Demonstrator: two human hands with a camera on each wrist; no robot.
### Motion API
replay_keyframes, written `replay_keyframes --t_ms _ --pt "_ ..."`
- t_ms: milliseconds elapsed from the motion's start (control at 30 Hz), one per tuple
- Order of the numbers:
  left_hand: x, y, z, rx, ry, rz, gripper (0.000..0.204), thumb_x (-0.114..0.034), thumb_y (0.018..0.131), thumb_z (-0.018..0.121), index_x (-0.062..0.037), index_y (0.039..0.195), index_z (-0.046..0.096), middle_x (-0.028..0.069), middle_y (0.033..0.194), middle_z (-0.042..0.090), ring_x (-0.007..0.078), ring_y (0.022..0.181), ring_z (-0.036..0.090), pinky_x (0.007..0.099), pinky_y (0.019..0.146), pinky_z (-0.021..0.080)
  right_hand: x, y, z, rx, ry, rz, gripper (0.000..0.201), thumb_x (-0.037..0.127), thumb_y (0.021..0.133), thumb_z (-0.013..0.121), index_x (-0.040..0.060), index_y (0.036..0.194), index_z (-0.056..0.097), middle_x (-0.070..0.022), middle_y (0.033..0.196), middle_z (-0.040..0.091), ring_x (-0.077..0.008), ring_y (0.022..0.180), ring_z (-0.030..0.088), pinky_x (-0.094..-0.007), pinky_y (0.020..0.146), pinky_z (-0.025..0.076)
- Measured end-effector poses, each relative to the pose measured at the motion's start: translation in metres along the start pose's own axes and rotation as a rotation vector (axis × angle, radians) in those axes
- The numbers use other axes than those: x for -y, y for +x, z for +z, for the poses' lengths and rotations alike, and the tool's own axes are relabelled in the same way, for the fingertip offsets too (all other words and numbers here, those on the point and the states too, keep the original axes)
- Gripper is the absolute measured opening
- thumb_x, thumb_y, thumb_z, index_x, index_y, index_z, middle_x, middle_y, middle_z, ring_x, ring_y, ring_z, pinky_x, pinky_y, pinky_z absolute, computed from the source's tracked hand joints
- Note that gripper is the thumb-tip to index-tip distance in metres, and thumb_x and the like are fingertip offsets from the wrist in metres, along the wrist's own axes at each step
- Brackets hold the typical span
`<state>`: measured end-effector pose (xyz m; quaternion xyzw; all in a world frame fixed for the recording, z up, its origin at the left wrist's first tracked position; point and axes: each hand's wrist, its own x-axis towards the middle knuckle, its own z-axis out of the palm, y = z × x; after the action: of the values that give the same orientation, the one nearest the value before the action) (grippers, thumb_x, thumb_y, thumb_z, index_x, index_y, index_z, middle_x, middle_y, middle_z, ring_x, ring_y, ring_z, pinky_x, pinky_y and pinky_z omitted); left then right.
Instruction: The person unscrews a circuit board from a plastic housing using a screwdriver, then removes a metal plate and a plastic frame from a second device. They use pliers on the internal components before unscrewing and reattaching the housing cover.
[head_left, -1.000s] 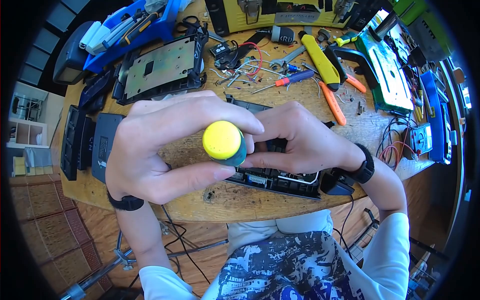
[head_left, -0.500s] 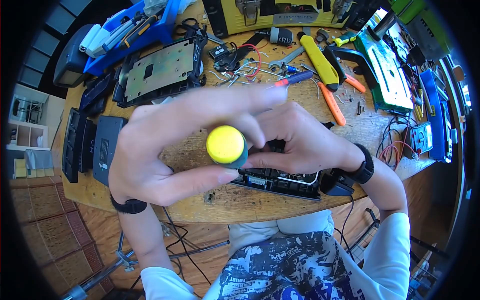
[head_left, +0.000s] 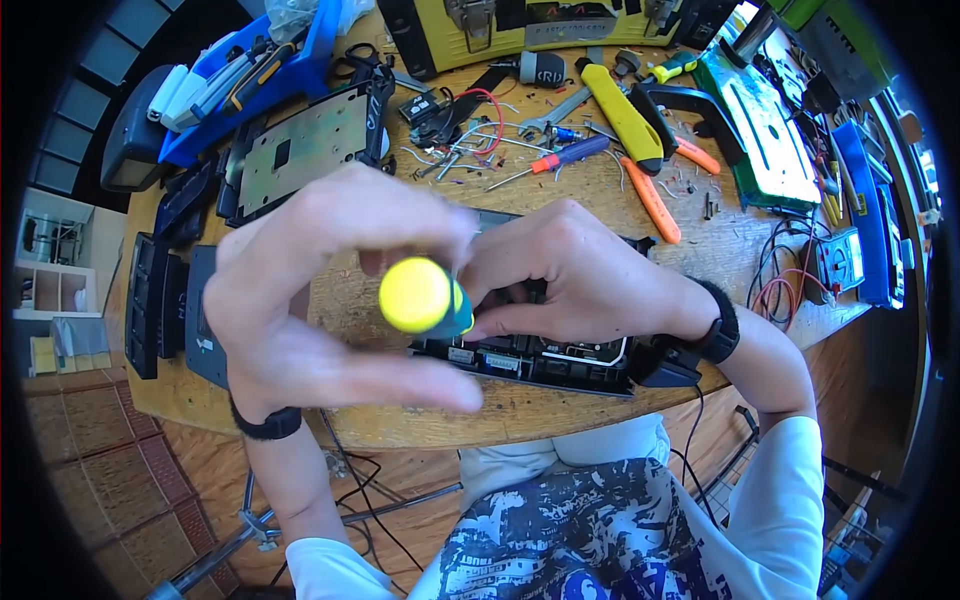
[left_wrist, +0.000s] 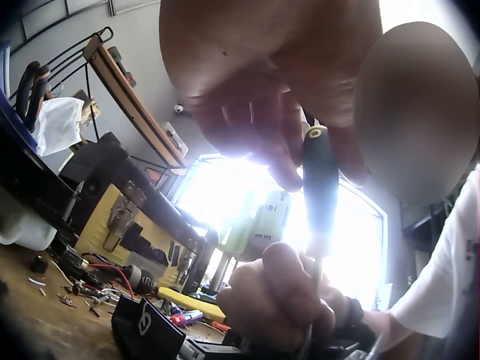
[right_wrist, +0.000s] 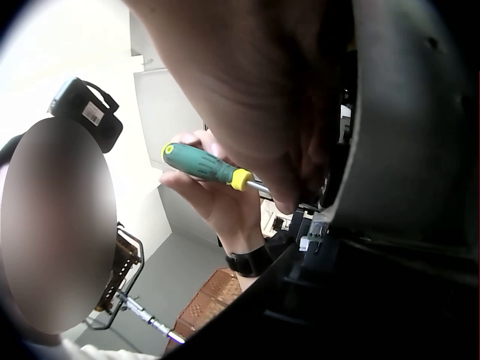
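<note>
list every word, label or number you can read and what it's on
"TRUST": shirt
"RI", apparently: grey cylinder
Cut off: shirt's large lower letters
Too small or blurred: toolbox label, multimeter markings, green machine's letters, sticker on black box
Screwdriver: no lettering visible

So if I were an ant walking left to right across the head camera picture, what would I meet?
By their middles: black plastic part, left hand, green-and-yellow screwdriver, right hand, multimeter.
</note>
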<state>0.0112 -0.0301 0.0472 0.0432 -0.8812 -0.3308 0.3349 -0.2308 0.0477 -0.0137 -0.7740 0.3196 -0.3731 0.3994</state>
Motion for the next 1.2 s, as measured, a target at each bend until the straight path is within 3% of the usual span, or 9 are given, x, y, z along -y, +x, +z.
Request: replay_keyframes --t_ms 33,267,333,533,600,767,900,1067,1200 --pt "0.000 0.001 0.007 -0.037 -0.105 -0.063 0.084 -0.042 0.076 0.102 0.0067 0.134 0.065 0.0231 0.101 0.080 0.0215 0.091 0.072 0.0350 0.077 0.054 0.000 -0.001 -0.001 -0.005 -0.037 -0.018 0.018 0.008 0.088 0.085 0.0038 0.105 0.080 -0.0130 0.088 0.076 -0.0306 0.075 0.074 -0.0399 0.068 0.056" --pt "0.013 -0.002 -0.008 0.002 -0.034 0.119 0.060 -0.036 0.087 0.094 0.0018 0.125 0.066 0.0190 0.097 0.079 0.0211 0.087 0.069 0.0325 0.080 0.052 0.002 -0.002 -0.002 0.042 -0.032 0.027 0.017 0.011 0.090 0.086 0.0044 0.104 0.078 -0.0111 0.091 0.073 -0.0319 0.077 0.071 -0.0389 0.071 0.056" --pt "0.010 -0.003 -0.005 -0.018 -0.037 0.076 0.055 -0.035 0.085 0.096 -0.0012 0.116 0.066 0.0181 0.098 0.078 0.0204 0.086 0.068 0.0325 0.079 0.052 0.006 -0.001 -0.002 0.054 0.055 0.109 0.016 0.009 0.090 0.084 0.0037 0.103 0.077 -0.0113 0.090 0.072 -0.0321 0.079 0.070 -0.0390 0.072 0.057" --pt "0.004 0.003 -0.002 -0.023 -0.060 0.025 0.061 -0.038 0.093 0.087 0.0033 0.132 0.066 0.0208 0.104 0.077 0.0211 0.091 0.067 0.0325 0.080 0.053 -0.005 -0.002 0.001 0.001 -0.079 -0.114 0.017 0.008 0.090 0.083 -0.0003 0.105 0.079 -0.0147 0.093 0.076 -0.0300 0.083 0.076 -0.0388 0.074 0.059" --pt "0.014 0.001 -0.016 0.117 0.025 0.163 0.066 -0.041 0.096 0.082 0.0041 0.141 0.064 0.0212 0.108 0.077 0.0212 0.092 0.066 0.0340 0.082 0.053 -0.003 -0.002 0.002 0.008 -0.077 -0.090 0.017 0.007 0.090 0.082 -0.0005 0.105 0.079 -0.0150 0.093 0.076 -0.0302 0.084 0.076 -0.0390 0.075 0.059" --pt "0.009 -0.001 -0.005 -0.081 -0.006 0.122 0.064 -0.045 0.074 0.101 -0.0059 0.109 0.064 0.0042 0.085 0.064 0.0183 0.083 0.060 0.0322 0.080 0.049 0.003 0.000 -0.001 0.053 0.017 0.036 0.015 0.005 0.091 0.080 -0.0016 0.104 0.078 -0.0154 0.092 0.075 -0.0317 0.086 0.076 -0.0406 0.077 0.060" --pt "0.002 -0.002 0.006 -0.152 -0.191 -0.060 0.063 -0.044 0.077 0.100 -0.0045 0.111 0.065 0.0083 0.088 0.070 0.0187 0.086 0.061 0.0328 0.082 0.049 -0.005 -0.001 0.003 0.017 -0.032 -0.082 0.017 0.008 0.090 0.082 -0.0015 0.104 0.077 -0.0142 0.092 0.075 -0.0302 0.085 0.075 -0.0406 0.076 0.060" --pt "0.010 -0.002 -0.013 0.063 0.034 0.082 0.065 -0.045 0.078 0.100 -0.0023 0.113 0.066 0.0161 0.093 0.078 0.0184 0.088 0.062 0.0321 0.080 0.048 0.001 -0.001 0.003 0.003 -0.070 -0.088 0.017 0.008 0.091 0.081 -0.0011 0.104 0.076 -0.0133 0.093 0.075 -0.0302 0.085 0.075 -0.0407 0.076 0.059" --pt "0.022 0.001 -0.010 0.002 0.053 0.228 0.075 -0.052 0.072 0.102 -0.0022 0.117 0.067 0.0144 0.096 0.078 0.0174 0.085 0.061 0.0305 0.077 0.046 -0.001 0.000 0.000 0.047 0.015 -0.029 0.015 0.007 0.093 0.078 -0.0014 0.105 0.076 -0.0145 0.095 0.074 -0.0329 0.088 0.075 -0.0426 0.078 0.059"
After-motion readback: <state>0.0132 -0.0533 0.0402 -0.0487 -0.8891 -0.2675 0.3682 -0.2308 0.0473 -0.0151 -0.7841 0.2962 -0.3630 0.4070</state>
